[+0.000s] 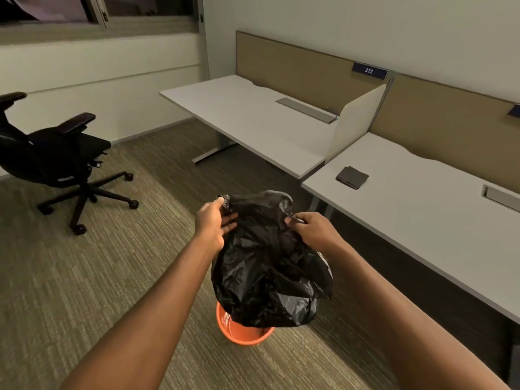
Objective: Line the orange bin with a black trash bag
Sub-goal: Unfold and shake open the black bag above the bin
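Observation:
A crumpled black trash bag (267,266) hangs in the air in front of me, its top edge pulled apart between both hands. My left hand (215,223) pinches the bag's rim on the left side. My right hand (312,228) grips the rim on the right. Directly below the bag stands the orange bin (239,332) on the carpet; only its near rim and part of its inside show, the rest is hidden behind the bag. The bag's bottom hangs just over the bin's opening.
A black office chair (62,153) on wheels stands at the left. Two white desks (253,119) with beige partitions run along the right; the nearer desk (422,215) holds a folded dark item (352,177). Carpet surrounds the bin.

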`<state>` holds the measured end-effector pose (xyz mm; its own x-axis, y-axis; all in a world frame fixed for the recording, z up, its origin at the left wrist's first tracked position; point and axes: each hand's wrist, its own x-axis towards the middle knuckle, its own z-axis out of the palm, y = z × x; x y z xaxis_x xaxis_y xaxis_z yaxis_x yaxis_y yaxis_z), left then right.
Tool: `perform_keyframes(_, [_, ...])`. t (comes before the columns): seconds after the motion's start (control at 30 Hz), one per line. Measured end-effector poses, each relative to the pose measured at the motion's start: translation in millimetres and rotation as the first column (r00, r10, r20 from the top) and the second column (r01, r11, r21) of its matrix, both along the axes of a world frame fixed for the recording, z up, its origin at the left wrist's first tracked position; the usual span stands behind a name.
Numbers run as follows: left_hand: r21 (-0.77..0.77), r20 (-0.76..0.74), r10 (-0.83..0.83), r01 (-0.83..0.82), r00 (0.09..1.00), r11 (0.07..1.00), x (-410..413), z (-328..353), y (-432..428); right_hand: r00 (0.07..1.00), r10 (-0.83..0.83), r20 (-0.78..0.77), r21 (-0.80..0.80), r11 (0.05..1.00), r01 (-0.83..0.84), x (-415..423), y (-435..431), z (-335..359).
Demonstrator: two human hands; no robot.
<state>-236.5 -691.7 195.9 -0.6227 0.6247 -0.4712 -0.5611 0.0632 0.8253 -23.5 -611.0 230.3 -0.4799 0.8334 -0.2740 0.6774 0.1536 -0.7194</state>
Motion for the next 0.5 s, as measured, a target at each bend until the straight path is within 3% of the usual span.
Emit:
perform_keyframes(0.1, [-0.065,-0.307,0.021,-0.043,0.952,0.997,6.5,-1.6,8.3,0.975,-0.114,-0.191,-0.175,0.981,0.080,7.3,5.1,8.0])
perform_keyframes(0.17, [-0.193,-0.570,-0.091,-0.025,0.817,0.981,16.0,1.2,13.5,0.948,-0.144,-0.283,-0.291,0.955,0.058,10.8,11.5,12.0])
perform_keyframes(0.2, [-0.266,-0.610,-0.144,-0.031,0.779,0.964,21.5,0.9,16.9,0.929,-0.170,-0.329,-0.357,0.933,0.044,12.2,14.0,15.0])
perform_keyframes(0.23, [-0.300,-0.585,-0.155,-0.035,0.796,0.953,26.6,-0.2,21.5,0.906,-0.207,-0.369,-0.425,0.905,0.033,14.0,16.4,17.5])
perform_keyframes(0.33, [-0.207,-0.245,-0.145,0.095,0.959,0.974,40.3,-14.7,33.3,0.839,-0.305,-0.450,-0.575,0.818,-0.011,17.9,22.7,20.7])
perform_keyframes(0.4, [-0.151,0.002,-0.258,0.256,0.966,0.955,53.7,-28.7,41.0,0.807,-0.323,-0.495,-0.639,0.765,-0.086,19.6,24.3,17.6])
perform_keyframes(0.5, [-0.146,0.131,-0.394,0.411,0.910,0.900,86.7,-26.1,47.8,0.798,-0.327,-0.505,-0.703,0.692,-0.161,23.9,29.8,8.1])
